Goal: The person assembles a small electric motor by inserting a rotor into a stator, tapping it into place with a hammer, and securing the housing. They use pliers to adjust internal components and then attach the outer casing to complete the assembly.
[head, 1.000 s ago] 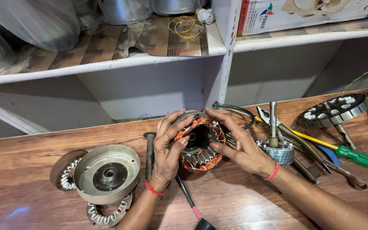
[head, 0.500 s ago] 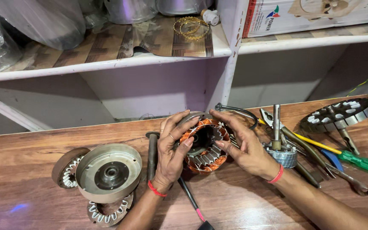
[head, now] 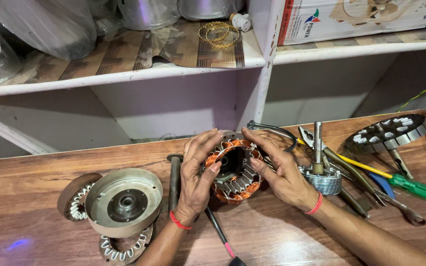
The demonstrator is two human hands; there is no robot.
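We hold a round motor stator wound with copper-orange coils (head: pixel 233 170) between both hands, tilted up on edge just above the brown wooden counter (head: pixel 35 216). Our left hand (head: pixel 195 180) cups its left rim, the fingers (head: pixel 208 143) curled and gripping the coils, a red thread band at the wrist. Our right hand (head: pixel 282 172) clasps the stator's right rim, its fingers (head: pixel 255 143) bent over the top edge and closed on the winding, with a like red band at the wrist.

Left of the stator a dark steel bolt-like shaft (head: pixel 174 180) lies on the counter, just beside the left hand. Farther left sits a grey cast-metal motor cover, bowl-shaped with a bearing at its centre (head: pixel 124 199), resting over another wound core with pale windings (head: pixel 124 246), and a rust-brown round part (head: pixel 75 194) touches its far side. Right of the stator stands a silver laminated rotor on an upright shaft (head: pixel 321 177), just beside the right hand. Beyond it lie pliers with dark handles (head: pixel 343 170), a green-handled screwdriver with a yellow shank (head: pixel 410 187), and a flat grey slotted metal ring (head: pixel 388 133). Below the stator a thin black tool with a pink band (head: pixel 220 234) lies under our wrists. Above and behind the stator, a white shelf (head: pixel 124 74) carries coiled brass-coloured wire rings (head: pixel 220 33).
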